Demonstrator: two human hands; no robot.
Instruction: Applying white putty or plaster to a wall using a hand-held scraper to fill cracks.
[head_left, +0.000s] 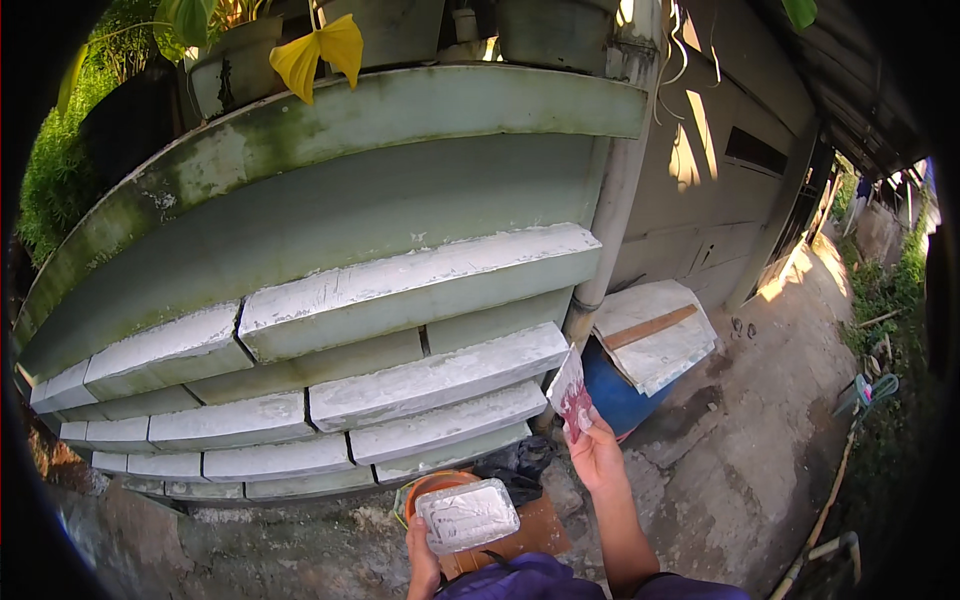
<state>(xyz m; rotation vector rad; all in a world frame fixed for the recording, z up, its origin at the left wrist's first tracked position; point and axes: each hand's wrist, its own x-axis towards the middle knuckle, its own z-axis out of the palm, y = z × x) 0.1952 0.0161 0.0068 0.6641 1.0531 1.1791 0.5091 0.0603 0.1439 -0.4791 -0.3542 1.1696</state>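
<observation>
My left hand grips the left edge of a shallow rectangular tray with white paste smeared inside it. My right hand, raised to the right of the tray, closes around a flat putty scraper. The scraper looks reddish near my fingers, with white smears on its upright blade. Just left of the blade ends a stepped greenish wall, its top ledge, middle ledge and lower ledge coated rough white. The scraper appears apart from the ledges, though the gap is hard to judge.
Under the tray stand an orange bucket and a brown board, beside a black plastic bag. A blue drum with a white board on top stands by a pipe. Potted plants line the upper rim.
</observation>
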